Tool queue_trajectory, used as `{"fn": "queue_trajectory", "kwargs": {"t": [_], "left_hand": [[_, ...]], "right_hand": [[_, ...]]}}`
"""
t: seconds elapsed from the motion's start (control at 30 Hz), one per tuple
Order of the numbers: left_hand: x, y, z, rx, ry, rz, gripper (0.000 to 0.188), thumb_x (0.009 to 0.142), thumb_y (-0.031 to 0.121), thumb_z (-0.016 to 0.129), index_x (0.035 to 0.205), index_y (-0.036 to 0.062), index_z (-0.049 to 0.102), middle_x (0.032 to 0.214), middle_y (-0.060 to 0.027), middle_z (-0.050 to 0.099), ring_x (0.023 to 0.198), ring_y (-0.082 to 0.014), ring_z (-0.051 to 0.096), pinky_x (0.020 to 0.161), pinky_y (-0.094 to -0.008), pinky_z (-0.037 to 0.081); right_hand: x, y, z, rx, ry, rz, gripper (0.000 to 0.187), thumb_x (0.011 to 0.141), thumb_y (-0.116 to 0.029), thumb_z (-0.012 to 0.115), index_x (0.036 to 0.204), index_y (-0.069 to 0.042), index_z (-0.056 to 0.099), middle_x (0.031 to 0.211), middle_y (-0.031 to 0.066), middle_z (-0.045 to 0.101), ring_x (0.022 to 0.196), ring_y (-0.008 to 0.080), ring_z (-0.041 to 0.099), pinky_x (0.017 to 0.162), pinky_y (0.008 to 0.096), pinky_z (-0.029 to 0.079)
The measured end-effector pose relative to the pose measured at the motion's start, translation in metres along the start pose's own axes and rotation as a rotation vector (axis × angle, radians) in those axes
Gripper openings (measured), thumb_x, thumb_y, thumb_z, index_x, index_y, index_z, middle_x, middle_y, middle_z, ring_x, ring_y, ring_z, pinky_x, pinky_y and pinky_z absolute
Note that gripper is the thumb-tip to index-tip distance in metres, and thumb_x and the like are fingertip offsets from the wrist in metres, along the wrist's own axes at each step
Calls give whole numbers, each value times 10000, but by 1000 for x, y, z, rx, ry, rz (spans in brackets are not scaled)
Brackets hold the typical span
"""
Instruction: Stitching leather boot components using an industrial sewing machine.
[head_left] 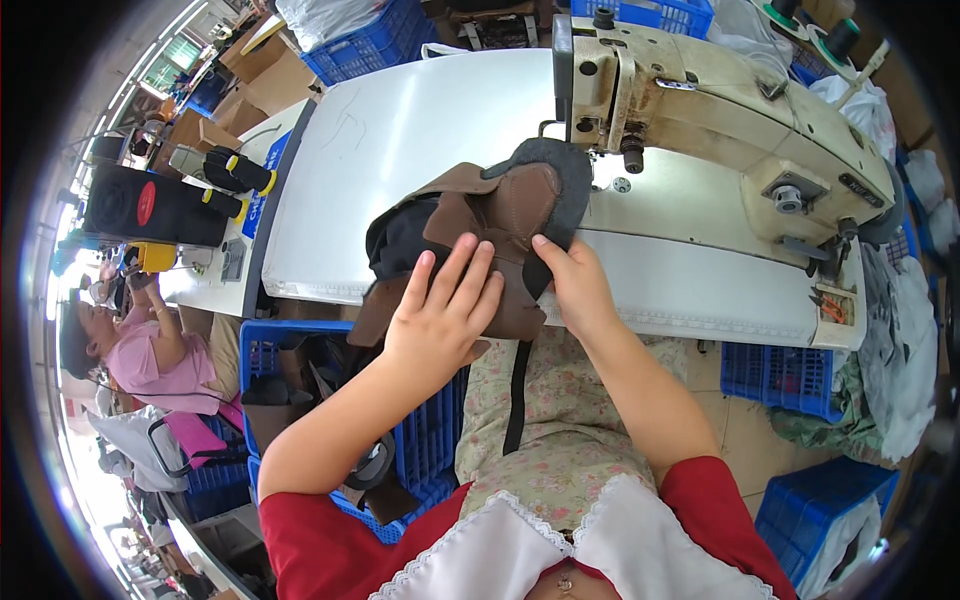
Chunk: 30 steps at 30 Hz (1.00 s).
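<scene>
A brown leather piece with black lining and a dark grey, fuzzy-looking edge [524,200] lies at the near edge of the sewing table; its exact kind cannot be told. It looks like several parts stitched together. My left hand [440,310] rests on its near left part, fingers stretched out and spread. At the right edge, my right hand [578,283] grips the piece, thumb on top and the other fingers hidden beneath. A black strap [517,400] hangs from it over my lap. Just beyond its right end is the needle area of the sewing machine [690,110].
The white sewing table [370,130] spreads under the machine. Below its left side stands a blue crate [425,440] with dark pieces inside. More blue crates [780,380] are at the right. Another person [160,350] sits at a machine on the far left.
</scene>
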<state>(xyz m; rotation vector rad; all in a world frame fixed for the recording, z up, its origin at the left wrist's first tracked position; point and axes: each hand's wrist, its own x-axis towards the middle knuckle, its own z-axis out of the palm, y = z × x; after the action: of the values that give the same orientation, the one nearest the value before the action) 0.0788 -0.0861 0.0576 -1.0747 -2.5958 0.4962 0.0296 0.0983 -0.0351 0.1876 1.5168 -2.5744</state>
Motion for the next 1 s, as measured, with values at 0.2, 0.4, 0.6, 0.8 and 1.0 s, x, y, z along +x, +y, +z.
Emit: {"fn": "queue_trajectory", "kwargs": {"t": [0.2, 0.4, 0.6, 0.8, 1.0], "left_hand": [[-13, -3, 11, 256, 61, 101, 475, 837, 238, 530, 1274, 60, 588, 1487, -90, 470, 1446, -223, 335, 1213, -447, 140], [1, -6, 15, 104, 134, 151, 437, 831, 197, 522, 1196, -22, 622, 1344, -178, 568, 1313, -337, 493, 1119, -450, 352], [5, 6, 1, 57, 75, 268, 472, 736, 199, 536, 1085, -95, 656, 1246, -245, 613, 1285, -380, 508, 1130, -497, 338], [21, 11, -1, 96, 13, 154, 505, 719, 216, 606, 1088, -127, 636, 1226, -303, 604, 1270, -417, 505, 1146, -543, 300], [45, 20, 5, 91, -59, 129, 582, 678, 273, 681, 1114, -110, 637, 1245, -280, 599, 1282, -411, 485, 1157, -528, 275]], "right_hand": [[-9, -10, 9, 294, -26, 140, 266, 972, -187, 583, 1133, 25, 589, 1042, 94, 664, 905, 181, 669, 764, 349, 551], [-3, -4, -1, 447, -69, 273, 284, 963, -178, 589, 1171, 15, 577, 1085, 112, 668, 931, 198, 674, 761, 358, 553], [-7, 0, -2, 229, -63, 247, 362, 959, -217, 604, 1239, 6, 552, 1106, 87, 665, 969, 202, 664, 793, 352, 536], [20, -19, 7, -427, 29, -89, 452, 954, -356, 603, 1080, 77, 622, 1028, 138, 684, 876, 242, 669, 761, 372, 517], [64, -18, -8, -350, 47, 261, 492, 925, -358, 621, 939, 132, 658, 861, 202, 692, 779, 280, 684, 717, 390, 528]]}}
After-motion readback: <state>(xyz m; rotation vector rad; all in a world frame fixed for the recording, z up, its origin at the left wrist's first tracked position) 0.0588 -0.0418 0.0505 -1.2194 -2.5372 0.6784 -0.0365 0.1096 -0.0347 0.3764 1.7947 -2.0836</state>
